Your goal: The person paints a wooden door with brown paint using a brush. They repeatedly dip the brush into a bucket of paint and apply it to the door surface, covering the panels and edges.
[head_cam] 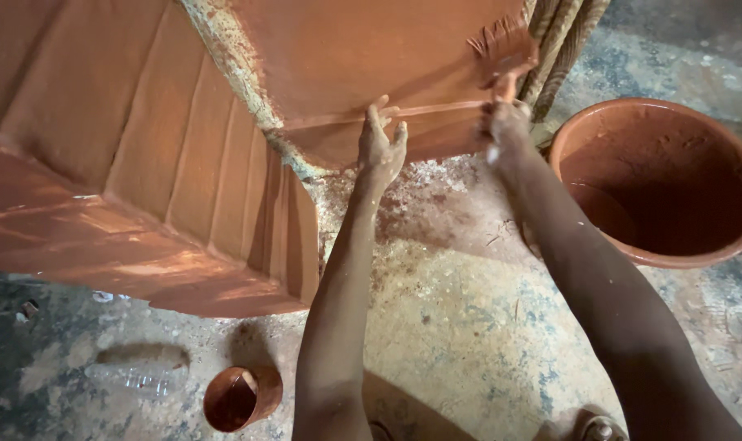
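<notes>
- While the right hand (pixel 505 122) is closed around the handle of a brush (pixel 501 53), the bristles press against the red-brown slab (pixel 371 57) near its right edge.
- The left hand (pixel 381 147) is open, fingers spread, with its fingertips (pixel 379 104) touching the slab's lower ridge, just left of the brush hand.
- The slab leans over the floor (pixel 469 327); its bottom edge runs just below both hands, with rough bare concrete along its left border.
- A ribbed panel (pixel 167 180), wet with the same colour, stands to the left, its corner near the left forearm.
- A large bucket (pixel 734 245) of red-brown paint sits just right of the right forearm.
- A small cup (pixel 265 388) rests on the floor at the lower left, and open floor lies between the arms.
</notes>
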